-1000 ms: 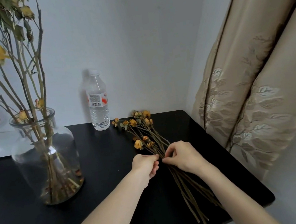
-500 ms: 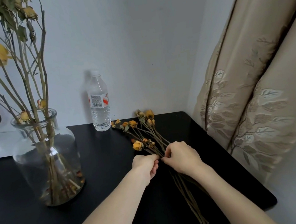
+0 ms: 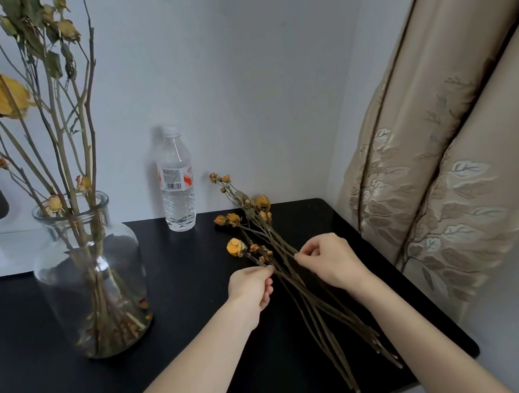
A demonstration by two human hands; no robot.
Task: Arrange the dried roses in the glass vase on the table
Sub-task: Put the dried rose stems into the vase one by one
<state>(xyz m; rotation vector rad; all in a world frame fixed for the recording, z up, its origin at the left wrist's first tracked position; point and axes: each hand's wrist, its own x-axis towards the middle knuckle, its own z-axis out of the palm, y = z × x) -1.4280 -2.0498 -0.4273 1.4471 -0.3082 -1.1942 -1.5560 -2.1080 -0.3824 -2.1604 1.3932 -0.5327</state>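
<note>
Two hands are on the dried roses (image 3: 280,249). My left hand (image 3: 251,284) pinches a thin stem at its fingertips, and my right hand (image 3: 327,261) pinches another just beside it. The bundle lies on the black worktop (image 3: 190,354) between and under them, blooms away from me. Beyond the left hand stands a water bottle (image 3: 177,190) with a red-and-white label and a barcode, but I cannot read its lettering. The glass vase (image 3: 91,284), holding tall stems, stands well left of the left hand.
</note>
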